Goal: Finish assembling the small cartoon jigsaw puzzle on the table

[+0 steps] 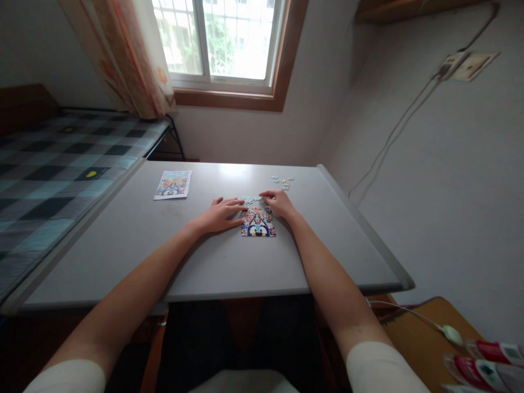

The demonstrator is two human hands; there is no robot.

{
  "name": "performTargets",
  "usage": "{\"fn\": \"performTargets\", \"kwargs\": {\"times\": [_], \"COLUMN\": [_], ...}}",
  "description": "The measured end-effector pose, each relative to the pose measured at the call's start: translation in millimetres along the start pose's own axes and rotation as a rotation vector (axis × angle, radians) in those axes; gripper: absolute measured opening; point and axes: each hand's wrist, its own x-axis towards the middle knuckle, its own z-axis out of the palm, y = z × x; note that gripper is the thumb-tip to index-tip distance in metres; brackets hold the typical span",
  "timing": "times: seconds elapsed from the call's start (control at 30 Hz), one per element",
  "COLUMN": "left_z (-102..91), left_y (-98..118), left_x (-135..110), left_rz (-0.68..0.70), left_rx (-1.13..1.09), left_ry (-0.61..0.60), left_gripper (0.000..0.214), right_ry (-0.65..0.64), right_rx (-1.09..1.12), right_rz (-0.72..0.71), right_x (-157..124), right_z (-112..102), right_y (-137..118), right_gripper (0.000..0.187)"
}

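Note:
A partly assembled jigsaw puzzle (258, 222) lies flat on the table, with a blue dog-like face along its near edge and a pale blue strip at its far edge. My left hand (223, 214) rests open at the puzzle's left side, fingers spread and their tips touching its edge. At the far right corner of the puzzle, my right hand (279, 202) has thumb and fingers pinched together on a small puzzle piece, mostly hidden by the fingertips. Several loose puzzle pieces (283, 181) are scattered just beyond my right hand.
A printed reference picture (172, 185) lies at the back left of the grey-white table (123, 240). A bed (82, 147) adjoins the left side, and a wall with a hanging cable (387, 143) stands at the right. Bottles (475, 371) lie on a low brown surface at lower right.

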Motion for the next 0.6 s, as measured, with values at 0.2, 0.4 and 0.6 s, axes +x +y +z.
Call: {"fn": "performTargets", "kwargs": {"times": [0.2,0.4,0.6], "left_z": [-0.9,-1.1,-1.3], "left_y": [0,0,0], "left_x": [0,0,1], "left_rz": [-0.006,-0.01,-0.014], "left_rx": [-0.002,-0.006,-0.005], "left_ry": [-0.003,-0.015,-0.017], "left_gripper": [0.049,0.049,0.05], "right_ry": [0.076,0.061,-0.039], "right_rx": [-0.064,-0.157,-0.243], "right_rz": [-0.02,0.01,0.054], "right_x": [0,0,-3], "right_z": [-3,-12,-12], "right_y": [1,4,3], "right_gripper": [0.025,0.015,0.023]}}
